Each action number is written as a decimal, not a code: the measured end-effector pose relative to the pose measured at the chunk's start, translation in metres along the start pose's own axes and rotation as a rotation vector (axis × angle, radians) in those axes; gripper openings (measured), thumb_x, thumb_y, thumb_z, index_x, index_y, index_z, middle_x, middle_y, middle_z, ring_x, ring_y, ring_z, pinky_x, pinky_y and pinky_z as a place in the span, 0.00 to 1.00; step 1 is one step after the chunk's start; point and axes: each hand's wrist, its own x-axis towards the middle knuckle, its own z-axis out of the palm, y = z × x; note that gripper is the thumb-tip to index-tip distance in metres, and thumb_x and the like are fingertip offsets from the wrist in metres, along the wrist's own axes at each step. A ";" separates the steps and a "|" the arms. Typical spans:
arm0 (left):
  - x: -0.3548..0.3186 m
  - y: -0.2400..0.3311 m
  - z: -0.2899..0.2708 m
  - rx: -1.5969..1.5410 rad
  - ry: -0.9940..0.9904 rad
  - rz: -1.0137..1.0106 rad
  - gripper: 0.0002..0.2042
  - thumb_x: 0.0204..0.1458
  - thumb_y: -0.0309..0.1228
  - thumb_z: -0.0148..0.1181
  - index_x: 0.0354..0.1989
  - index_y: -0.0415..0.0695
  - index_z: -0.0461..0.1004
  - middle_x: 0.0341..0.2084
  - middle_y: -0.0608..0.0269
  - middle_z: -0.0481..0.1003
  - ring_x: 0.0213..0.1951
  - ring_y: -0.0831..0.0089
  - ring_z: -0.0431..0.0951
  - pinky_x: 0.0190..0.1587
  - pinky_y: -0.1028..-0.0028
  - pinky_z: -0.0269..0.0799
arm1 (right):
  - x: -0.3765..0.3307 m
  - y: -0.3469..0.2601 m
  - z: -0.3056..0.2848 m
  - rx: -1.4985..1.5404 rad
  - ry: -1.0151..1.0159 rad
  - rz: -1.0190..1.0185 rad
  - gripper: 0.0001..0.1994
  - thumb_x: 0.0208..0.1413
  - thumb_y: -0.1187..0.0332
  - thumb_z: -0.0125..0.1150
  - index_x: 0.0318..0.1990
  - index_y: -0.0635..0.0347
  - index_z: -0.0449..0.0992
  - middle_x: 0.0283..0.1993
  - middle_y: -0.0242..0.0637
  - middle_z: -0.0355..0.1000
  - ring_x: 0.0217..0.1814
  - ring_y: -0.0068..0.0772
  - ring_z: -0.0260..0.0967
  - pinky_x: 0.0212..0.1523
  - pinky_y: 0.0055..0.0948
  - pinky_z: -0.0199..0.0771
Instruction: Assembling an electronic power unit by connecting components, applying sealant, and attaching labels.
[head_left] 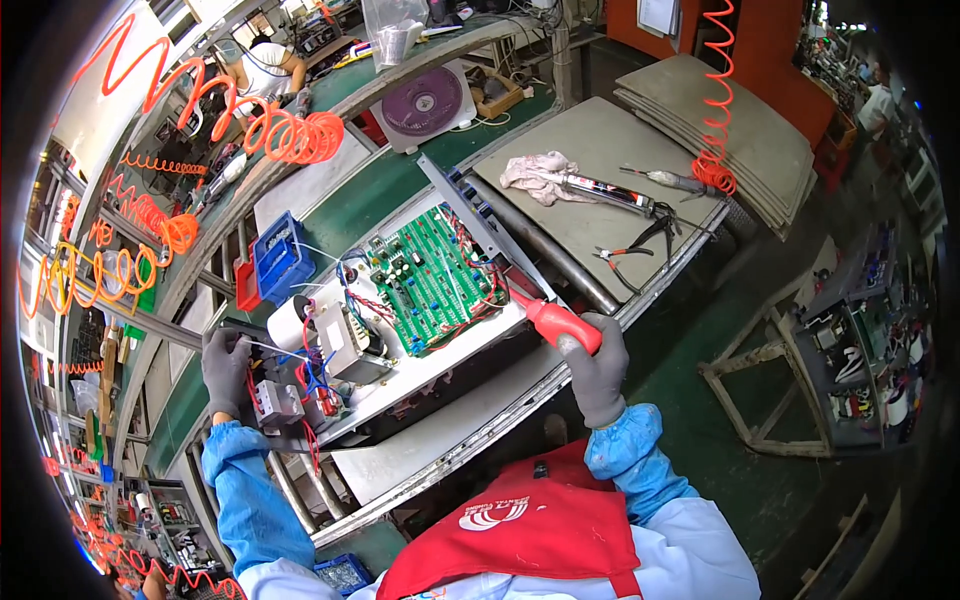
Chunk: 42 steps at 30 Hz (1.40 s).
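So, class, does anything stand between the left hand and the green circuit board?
Yes: a boxy metal component stands between the left hand and the green circuit board, with a white cylinder nearer the hand.

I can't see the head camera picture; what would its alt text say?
A gloved right hand holds a red-handled tool at one end of an open metal case containing a green circuit board; the gloved left hand is at the opposite end. Beyond, a pinkish cloth and pliers lie on a flat panel.
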 end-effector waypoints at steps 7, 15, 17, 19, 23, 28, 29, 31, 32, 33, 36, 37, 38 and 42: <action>0.000 0.003 0.000 0.006 -0.023 -0.012 0.13 0.48 0.34 0.62 0.36 0.37 0.76 0.40 0.53 0.72 0.39 0.58 0.78 0.44 0.65 0.73 | 0.002 0.000 -0.001 -0.021 -0.026 0.003 0.19 0.49 0.65 0.67 0.45 0.66 0.72 0.36 0.38 0.72 0.36 0.27 0.68 0.39 0.30 0.72; 0.002 -0.011 -0.002 -0.028 -0.019 -0.020 0.13 0.48 0.35 0.62 0.38 0.39 0.78 0.42 0.53 0.74 0.40 0.59 0.79 0.45 0.67 0.73 | -0.009 -0.032 -0.043 -0.108 -0.072 -0.012 0.19 0.47 0.66 0.66 0.45 0.66 0.72 0.39 0.35 0.70 0.39 0.27 0.67 0.42 0.29 0.70; 0.003 -0.009 0.001 -0.023 -0.012 -0.009 0.14 0.48 0.36 0.61 0.38 0.39 0.78 0.41 0.53 0.74 0.40 0.59 0.79 0.45 0.66 0.73 | -0.030 -0.028 -0.053 -0.145 -0.046 -0.026 0.20 0.46 0.66 0.66 0.45 0.67 0.72 0.39 0.36 0.70 0.40 0.28 0.67 0.42 0.30 0.71; 0.003 -0.007 0.000 -0.016 -0.016 -0.021 0.14 0.48 0.37 0.61 0.38 0.39 0.78 0.41 0.52 0.74 0.40 0.59 0.79 0.45 0.66 0.72 | -0.050 -0.017 -0.057 -0.247 -0.033 -0.025 0.21 0.45 0.67 0.67 0.46 0.67 0.72 0.40 0.37 0.71 0.40 0.29 0.68 0.43 0.31 0.72; 0.002 -0.010 -0.001 -0.023 -0.030 -0.007 0.14 0.48 0.38 0.61 0.38 0.40 0.79 0.40 0.51 0.75 0.41 0.57 0.78 0.45 0.64 0.72 | -0.066 0.040 -0.034 -0.581 -0.139 -0.149 0.21 0.46 0.64 0.69 0.46 0.63 0.72 0.42 0.46 0.72 0.41 0.47 0.73 0.42 0.41 0.73; 0.006 -0.014 0.004 0.023 -0.038 0.013 0.14 0.48 0.38 0.61 0.37 0.40 0.78 0.41 0.52 0.75 0.42 0.55 0.77 0.47 0.63 0.71 | -0.059 0.088 0.001 -0.779 -0.126 -0.199 0.21 0.47 0.58 0.68 0.44 0.59 0.71 0.40 0.46 0.71 0.40 0.55 0.71 0.39 0.50 0.71; 0.006 -0.012 0.004 0.021 -0.041 0.001 0.14 0.48 0.38 0.61 0.37 0.40 0.78 0.42 0.52 0.74 0.43 0.55 0.77 0.47 0.63 0.71 | -0.057 0.093 0.004 -0.798 -0.122 -0.144 0.22 0.47 0.57 0.68 0.45 0.59 0.71 0.41 0.47 0.71 0.41 0.55 0.71 0.40 0.50 0.72; 0.004 -0.009 0.001 0.028 -0.041 -0.008 0.14 0.48 0.38 0.61 0.37 0.40 0.78 0.42 0.52 0.74 0.43 0.55 0.77 0.47 0.64 0.71 | -0.054 0.101 0.011 -0.813 -0.111 -0.135 0.21 0.47 0.56 0.67 0.45 0.59 0.71 0.41 0.47 0.71 0.42 0.55 0.71 0.40 0.50 0.72; 0.003 -0.008 0.000 0.034 -0.040 -0.015 0.14 0.48 0.38 0.62 0.36 0.40 0.78 0.43 0.53 0.74 0.43 0.56 0.77 0.48 0.64 0.71 | -0.053 0.103 0.013 -0.828 -0.099 -0.126 0.21 0.47 0.56 0.67 0.45 0.58 0.71 0.41 0.47 0.71 0.42 0.56 0.71 0.40 0.51 0.72; 0.002 -0.008 0.000 0.035 -0.042 -0.016 0.14 0.48 0.38 0.62 0.36 0.40 0.78 0.43 0.53 0.74 0.43 0.56 0.77 0.48 0.64 0.71 | -0.053 0.104 0.015 -0.828 -0.101 -0.125 0.21 0.47 0.56 0.67 0.45 0.58 0.71 0.41 0.47 0.71 0.42 0.56 0.71 0.40 0.51 0.72; 0.001 -0.008 -0.001 0.045 -0.053 -0.044 0.14 0.49 0.39 0.62 0.37 0.40 0.78 0.43 0.54 0.74 0.43 0.55 0.77 0.48 0.64 0.71 | -0.053 0.106 0.020 -0.864 -0.109 -0.070 0.21 0.48 0.55 0.66 0.45 0.57 0.71 0.41 0.47 0.71 0.42 0.56 0.71 0.40 0.52 0.72; 0.001 -0.008 -0.001 0.046 -0.052 -0.034 0.15 0.49 0.39 0.61 0.37 0.40 0.78 0.43 0.54 0.74 0.44 0.55 0.77 0.48 0.64 0.71 | -0.053 0.107 0.021 -0.867 -0.105 -0.066 0.21 0.48 0.55 0.66 0.45 0.57 0.71 0.41 0.47 0.71 0.41 0.57 0.71 0.40 0.52 0.72; 0.001 -0.008 0.000 0.046 -0.052 -0.023 0.15 0.49 0.40 0.61 0.37 0.40 0.78 0.43 0.54 0.74 0.44 0.55 0.77 0.48 0.63 0.71 | -0.053 0.108 0.021 -0.871 -0.101 -0.061 0.21 0.48 0.55 0.66 0.45 0.57 0.71 0.41 0.47 0.71 0.41 0.57 0.71 0.40 0.52 0.72; 0.001 -0.008 0.001 0.065 -0.053 -0.034 0.15 0.49 0.40 0.61 0.38 0.41 0.78 0.43 0.54 0.74 0.44 0.55 0.77 0.48 0.63 0.71 | -0.052 0.101 0.024 -0.903 -0.140 0.003 0.21 0.48 0.54 0.66 0.45 0.58 0.71 0.41 0.48 0.72 0.41 0.57 0.71 0.40 0.53 0.72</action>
